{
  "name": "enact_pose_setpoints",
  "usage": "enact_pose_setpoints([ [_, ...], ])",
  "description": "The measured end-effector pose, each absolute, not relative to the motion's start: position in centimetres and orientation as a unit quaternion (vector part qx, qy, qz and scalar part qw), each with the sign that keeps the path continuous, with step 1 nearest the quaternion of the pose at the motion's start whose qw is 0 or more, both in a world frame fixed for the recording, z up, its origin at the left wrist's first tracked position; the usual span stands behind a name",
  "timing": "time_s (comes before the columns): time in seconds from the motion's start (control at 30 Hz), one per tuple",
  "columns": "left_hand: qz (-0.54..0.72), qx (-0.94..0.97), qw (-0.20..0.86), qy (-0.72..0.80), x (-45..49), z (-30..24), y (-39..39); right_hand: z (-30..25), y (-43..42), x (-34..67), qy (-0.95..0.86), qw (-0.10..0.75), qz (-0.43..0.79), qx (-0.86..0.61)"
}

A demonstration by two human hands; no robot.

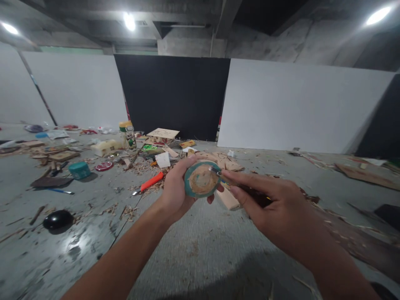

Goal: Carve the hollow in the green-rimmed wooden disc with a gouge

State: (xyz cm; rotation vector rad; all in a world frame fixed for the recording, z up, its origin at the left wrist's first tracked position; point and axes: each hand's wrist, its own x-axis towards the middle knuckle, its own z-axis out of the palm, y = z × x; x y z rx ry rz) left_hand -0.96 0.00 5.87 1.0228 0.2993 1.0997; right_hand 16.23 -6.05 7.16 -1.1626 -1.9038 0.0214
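Observation:
My left hand [177,188] is closed around a round wooden piece [201,179] with a teal rim. Bare, rough wood shows in its middle, with a ring-shaped hollow, and the face is tilted up toward me. In my right hand [275,204] is a carving gouge [215,171], its metal tip on or just above the upper right of the wooden face. The fingers hide most of its handle. Below and behind the hands, a pale wood block [229,200] lies on the floor.
An orange utility knife [151,182] lies left of the hands among wood shavings. Farther left are a teal tub [79,170], a red lid [104,166] and a glossy black dome [58,219]. A yellow-capped container [127,135] stands behind. White and black panels [175,96] stand at the back.

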Motion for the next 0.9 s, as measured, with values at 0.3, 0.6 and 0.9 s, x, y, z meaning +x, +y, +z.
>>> enact_pose_setpoints([
  [0.3,0.497,0.500,0.695,0.141,-1.6,6.5,-0.3,6.9,-6.0,16.4,-0.779,0.440,-0.060,-0.443],
  [0.6,0.488,0.533,0.675,0.150,-1.7,6.0,0.4,5.6,-5.1,15.7,-0.770,0.457,0.006,-0.445],
  [0.9,0.496,0.549,0.656,0.153,-1.9,6.3,0.0,5.1,-5.1,15.1,-0.758,0.477,0.008,-0.445],
])
